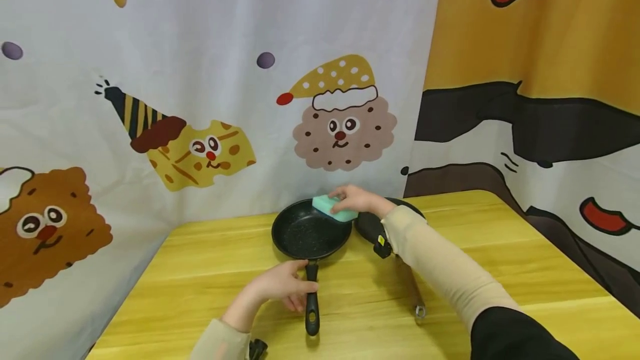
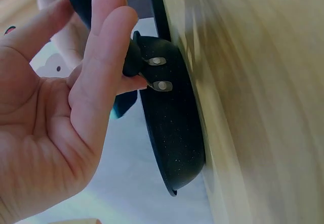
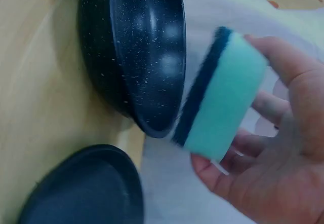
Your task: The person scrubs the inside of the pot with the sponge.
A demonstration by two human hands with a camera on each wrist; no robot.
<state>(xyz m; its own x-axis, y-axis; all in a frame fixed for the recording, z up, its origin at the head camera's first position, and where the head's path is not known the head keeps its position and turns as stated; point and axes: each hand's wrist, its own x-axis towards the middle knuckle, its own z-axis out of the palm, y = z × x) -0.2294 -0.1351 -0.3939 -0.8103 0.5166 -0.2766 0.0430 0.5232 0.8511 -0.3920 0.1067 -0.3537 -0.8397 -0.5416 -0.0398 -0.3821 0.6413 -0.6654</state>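
Observation:
A black frying pan [image 1: 300, 232] with pale speckles sits on the wooden table, its black handle [image 1: 312, 315] toward me. My left hand [image 1: 282, 285] holds that handle near the pan, thumb across it; in the left wrist view some fingers of this hand [image 2: 55, 112] stay extended, and part of the grip is hidden. With my right hand [image 1: 357, 200] I pinch a mint-green sponge [image 1: 336, 208] by its edges over the pan's right rim. The right wrist view shows the sponge's dark scouring side [image 3: 202, 84] facing the pan, a small gap between them.
To the right lies a second dark pan [image 1: 369, 228] with a brown handle [image 1: 411, 288], partly covered by my right forearm. A printed cloth [image 1: 225, 71] hangs right behind the table [image 1: 210, 254]. A small black item [image 1: 258, 349] shows beside my left sleeve.

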